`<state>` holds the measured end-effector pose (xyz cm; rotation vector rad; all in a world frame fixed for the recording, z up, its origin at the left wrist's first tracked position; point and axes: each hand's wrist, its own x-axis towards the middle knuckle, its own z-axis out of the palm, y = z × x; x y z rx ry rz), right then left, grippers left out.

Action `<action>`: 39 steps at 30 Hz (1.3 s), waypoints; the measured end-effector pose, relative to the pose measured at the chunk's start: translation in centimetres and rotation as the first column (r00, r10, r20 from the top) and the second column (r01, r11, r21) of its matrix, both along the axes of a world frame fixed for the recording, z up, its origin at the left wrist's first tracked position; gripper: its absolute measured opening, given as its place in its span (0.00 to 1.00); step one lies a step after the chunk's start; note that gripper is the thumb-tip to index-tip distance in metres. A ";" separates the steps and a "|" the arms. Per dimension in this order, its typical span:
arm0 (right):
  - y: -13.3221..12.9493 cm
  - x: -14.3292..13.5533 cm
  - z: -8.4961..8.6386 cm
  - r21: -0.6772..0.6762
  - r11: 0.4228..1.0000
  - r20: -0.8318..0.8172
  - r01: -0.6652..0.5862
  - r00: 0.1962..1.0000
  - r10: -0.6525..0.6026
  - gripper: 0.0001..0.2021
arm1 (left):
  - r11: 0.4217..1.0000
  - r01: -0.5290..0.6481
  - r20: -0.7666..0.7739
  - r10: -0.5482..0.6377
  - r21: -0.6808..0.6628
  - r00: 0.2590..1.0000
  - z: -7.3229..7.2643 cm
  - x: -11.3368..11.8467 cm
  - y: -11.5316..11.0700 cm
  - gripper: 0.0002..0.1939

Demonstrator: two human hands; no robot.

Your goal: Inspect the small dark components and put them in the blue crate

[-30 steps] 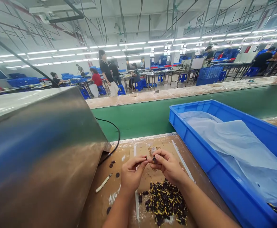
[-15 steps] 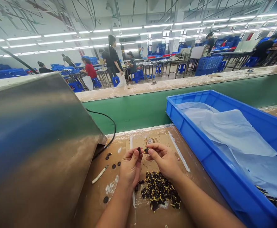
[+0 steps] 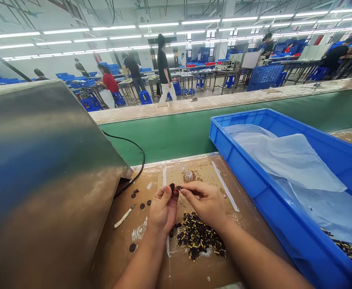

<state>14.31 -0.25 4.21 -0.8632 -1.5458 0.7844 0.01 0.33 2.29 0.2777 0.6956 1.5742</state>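
My left hand point(image 3: 162, 209) pinches a small black round part point(image 3: 172, 186) at its fingertips. My right hand point(image 3: 204, 202) pinches a small black-and-yellow piece point(image 3: 179, 187) and holds its tip against that black part. Both hands hover over the brown worktable point(image 3: 194, 269). Just below them lies a pile of small black and yellow parts point(image 3: 199, 237). Several loose black discs point(image 3: 141, 206) lie to the left of my left hand.
A big stainless steel housing point(image 3: 43, 168) fills the left, with a black cable point(image 3: 134, 152) running from it. A blue bin point(image 3: 287, 216) lined with clear plastic stands on the right. A white-handled tool point(image 3: 124, 216) lies on the table. Behind runs a green conveyor belt point(image 3: 176, 134); people work beyond it.
My hands have drawn closer together, bringing the two small pieces into contact. The view has shifted slightly, and a standing person in the background walked to the right.
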 end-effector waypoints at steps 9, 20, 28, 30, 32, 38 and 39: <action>0.2 0.0 0.3 0.096 0.995 0.089 0.002 0.996 -0.010 0.08 | 0.999 0.010 -0.052 -0.008 0.033 0.999 0.1 0.0 -0.1 0.19; 0.3 0.2 0.4 0.123 0.992 0.151 0.000 0.988 -0.019 0.07 | 0.995 0.042 -0.093 -0.033 0.087 0.995 -0.1 -0.2 -0.2 0.16; 0.3 0.3 0.5 0.270 0.963 0.208 0.006 0.976 -0.064 0.08 | 0.993 0.017 -0.208 0.009 0.120 0.978 0.0 0.1 -0.2 0.16; 0.2 0.2 0.2 0.284 0.959 0.217 0.010 0.973 -0.075 0.09 | 0.990 0.005 -0.241 0.029 0.140 0.970 -0.2 0.2 -0.3 0.15; 0.1 0.1 -0.1 0.290 0.957 0.221 0.014 0.972 -0.081 0.09 | 0.985 -0.004 -0.278 0.052 0.170 0.959 -0.6 0.3 -0.3 0.14; 0.1 0.1 -0.3 0.302 0.952 0.199 0.054 0.973 -0.118 0.11 | 0.959 -0.006 -0.598 0.181 0.282 0.781 -2.0 0.2 -0.8 0.11; 0.1 0.1 -0.3 0.300 0.952 0.193 0.059 0.974 -0.121 0.11 | 0.958 -0.009 -0.641 0.199 0.287 0.742 -2.0 0.2 -0.9 0.11</action>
